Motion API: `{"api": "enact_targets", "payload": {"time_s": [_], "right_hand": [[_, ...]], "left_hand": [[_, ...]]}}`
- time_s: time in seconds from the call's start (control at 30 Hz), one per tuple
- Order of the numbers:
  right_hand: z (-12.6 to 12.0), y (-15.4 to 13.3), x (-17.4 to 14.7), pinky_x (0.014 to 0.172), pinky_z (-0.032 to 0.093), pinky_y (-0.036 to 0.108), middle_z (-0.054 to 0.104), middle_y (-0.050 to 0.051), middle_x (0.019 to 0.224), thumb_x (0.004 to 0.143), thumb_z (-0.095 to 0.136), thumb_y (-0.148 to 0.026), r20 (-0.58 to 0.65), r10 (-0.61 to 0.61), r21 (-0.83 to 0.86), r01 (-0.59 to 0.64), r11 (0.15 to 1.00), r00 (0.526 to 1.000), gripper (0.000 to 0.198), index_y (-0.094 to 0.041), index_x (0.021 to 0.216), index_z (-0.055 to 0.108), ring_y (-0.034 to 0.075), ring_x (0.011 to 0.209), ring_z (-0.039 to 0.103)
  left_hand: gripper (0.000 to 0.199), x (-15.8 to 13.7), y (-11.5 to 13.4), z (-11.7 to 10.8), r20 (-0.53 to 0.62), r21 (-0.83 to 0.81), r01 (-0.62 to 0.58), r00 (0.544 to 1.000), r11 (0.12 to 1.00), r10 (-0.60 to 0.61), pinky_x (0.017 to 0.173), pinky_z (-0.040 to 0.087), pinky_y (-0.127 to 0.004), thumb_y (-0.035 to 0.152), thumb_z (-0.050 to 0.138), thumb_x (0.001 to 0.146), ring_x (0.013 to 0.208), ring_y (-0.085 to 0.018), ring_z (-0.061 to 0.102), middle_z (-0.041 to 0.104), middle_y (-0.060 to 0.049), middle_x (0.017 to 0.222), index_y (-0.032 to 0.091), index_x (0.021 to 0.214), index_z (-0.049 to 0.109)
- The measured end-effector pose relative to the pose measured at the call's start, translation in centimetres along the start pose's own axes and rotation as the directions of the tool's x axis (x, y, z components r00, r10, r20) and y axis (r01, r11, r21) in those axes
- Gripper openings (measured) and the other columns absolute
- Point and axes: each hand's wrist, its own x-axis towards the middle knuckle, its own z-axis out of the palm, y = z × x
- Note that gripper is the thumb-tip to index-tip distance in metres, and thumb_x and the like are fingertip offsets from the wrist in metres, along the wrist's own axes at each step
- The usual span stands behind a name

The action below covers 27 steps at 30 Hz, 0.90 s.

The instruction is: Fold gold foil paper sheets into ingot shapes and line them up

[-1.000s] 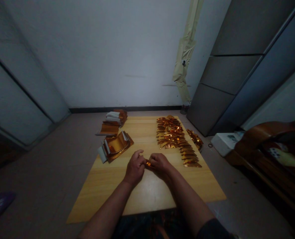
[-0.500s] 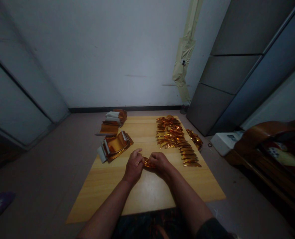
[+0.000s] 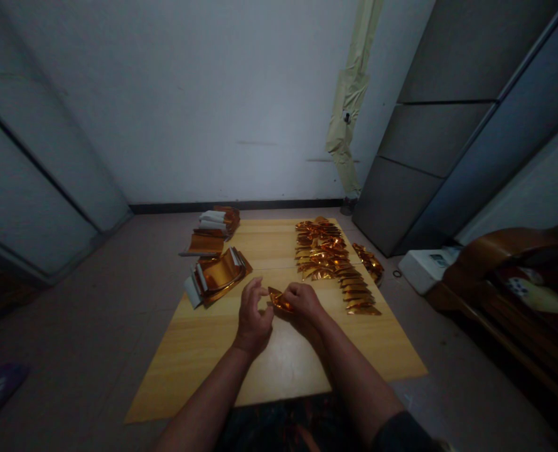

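Observation:
Over the middle of the wooden table [image 3: 288, 370], a folded piece of gold foil paper [image 3: 279, 300] is gripped at its right part by my right hand [image 3: 303, 299]. The fingers of that hand are curled tightly round it. My left hand [image 3: 253, 314] is at the left end of the folded foil, with thumb and fingers spread apart. Whether its thumb tip touches the foil I cannot tell. Stacks of gold foil sheets [image 3: 219, 274] with pale edges lie left of my hands. To the right are rows of folded gold foil pieces [image 3: 319, 251].
More foil sheets [image 3: 208, 243] lie at the table's far left corner. A pile of gold pieces [image 3: 369, 262] sits just past the right edge. A white box [image 3: 422, 271], a wooden seat [image 3: 486, 270] and a grey cabinet [image 3: 415, 188] stand on the right. The wall is behind.
My left hand has opened and drawn slightly left from the foil, showing its pointed left end. My right hand has kept its grip and barely moved.

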Motion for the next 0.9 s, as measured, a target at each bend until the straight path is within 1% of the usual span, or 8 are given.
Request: {"api": "enact_targets", "payload": {"time_s": [0.1, 0.2, 0.3, 0.4, 0.5, 0.67, 0.8, 0.9], "right_hand": [[-0.1, -0.4, -0.1, 0.055, 0.03, 0.02, 0.057, -0.002, 0.06, 0.076, 0.053, -0.016, -0.049, 0.022, 0.014, -0.022, 1.0, 0.999, 0.017, -0.016, 0.06, 0.06, 0.011, 0.06, 0.048], [-0.2, -0.8, -0.2, 0.055, 0.032, 0.02, 0.057, -0.002, 0.061, 0.076, 0.052, -0.016, -0.051, 0.014, 0.08, -0.01, 0.997, 0.999, 0.017, -0.016, 0.06, 0.059, 0.011, 0.061, 0.048], [-0.3, -1.1, -0.3, 0.057, 0.034, 0.02, 0.056, -0.002, 0.059, 0.074, 0.051, -0.018, -0.042, -0.006, 0.128, 0.011, 0.992, 0.999, 0.017, -0.017, 0.058, 0.057, 0.011, 0.061, 0.049], [-0.2, -1.3, -0.4, 0.058, 0.035, 0.02, 0.055, -0.002, 0.059, 0.073, 0.051, -0.02, -0.035, 0.0, 0.167, 0.006, 0.986, 0.999, 0.016, -0.017, 0.058, 0.056, 0.012, 0.062, 0.051], [0.3, -1.2, -0.6, 0.058, 0.037, 0.02, 0.056, -0.002, 0.061, 0.073, 0.05, -0.021, -0.035, 0.023, 0.241, -0.014, 0.97, 0.999, 0.014, -0.017, 0.06, 0.056, 0.012, 0.063, 0.052], [0.8, -0.4, -1.2, 0.058, 0.039, 0.021, 0.057, -0.001, 0.062, 0.072, 0.057, -0.026, -0.023, 0.013, 0.355, -0.004, 0.935, 1.0, 0.013, -0.016, 0.063, 0.058, 0.012, 0.063, 0.051], [0.7, 0.0, -1.4, 0.057, 0.038, 0.021, 0.055, -0.002, 0.06, 0.068, 0.061, -0.024, 0.023, 0.013, 0.319, -0.019, 0.947, 1.0, 0.01, -0.016, 0.063, 0.058, 0.011, 0.061, 0.049], [0.7, -0.3, -1.6, 0.056, 0.037, 0.02, 0.054, -0.002, 0.059, 0.068, 0.059, -0.021, -0.003, 0.045, 0.304, -0.042, 0.952, 0.999, 0.009, -0.016, 0.061, 0.057, 0.011, 0.061, 0.049]], "left_hand": [[0.032, 0.3, -0.2, 0.7, -0.012, -0.186, 0.266, 0.962, 0.946, -0.273, 0.085, 0.052, -0.038, 0.027, 0.061, 0.076, 0.099, -0.021, 0.061, 0.059, -0.008, 0.111, 0.02, 0.105, 0.05], [0.038, 0.8, -0.1, 1.1, 0.096, -0.379, 0.413, 0.908, 0.828, -0.408, 0.078, 0.053, -0.033, 0.036, 0.065, 0.074, 0.089, -0.018, 0.064, 0.062, -0.004, 0.098, 0.021, 0.103, 0.046], [0.048, 1.0, 0.5, 1.2, 0.197, -0.505, 0.467, 0.881, 0.725, -0.43, 0.073, 0.052, -0.03, 0.034, 0.069, 0.07, 0.083, -0.016, 0.066, 0.065, -0.002, 0.096, 0.022, 0.108, 0.043], [0.054, 1.0, 1.2, 1.1, 0.296, -0.554, 0.529, 0.847, 0.642, -0.442, 0.066, 0.05, -0.026, 0.033, 0.07, 0.071, 0.072, -0.014, 0.065, 0.067, 0.001, 0.088, 0.024, 0.117, 0.042], [0.054, 1.0, 1.3, 1.3, 0.333, -0.576, 0.558, 0.827, 0.597, -0.452, 0.062, 0.048, -0.024, 0.032, 0.072, 0.068, 0.067, -0.013, 0.063, 0.065, 0.003, 0.082, 0.022, 0.114, 0.046], [0.051, 1.1, 0.9, 1.4, 0.301, -0.583, 0.542, 0.836, 0.605, -0.459, 0.065, 0.049, -0.024, 0.034, 0.073, 0.067, 0.072, -0.013, 0.064, 0.067, 0.0, 0.088, 0.02, 0.11, 0.05], [0.051, 1.2, 0.9, 1.3, 0.273, -0.564, 0.539, 0.837, 0.625, -0.475, 0.065, 0.049, -0.023, 0.031, 0.072, 0.066, 0.072, -0.012, 0.063, 0.066, 0.0, 0.087, 0.019, 0.11, 0.05], [0.055, 1.2, 0.9, 1.4, 0.26, -0.537, 0.534, 0.841, 0.653, -0.474, 0.063, 0.048, -0.022, 0.027, 0.071, 0.063, 0.07, -0.012, 0.062, 0.064, 0.002, 0.084, 0.018, 0.112, 0.051]]}}
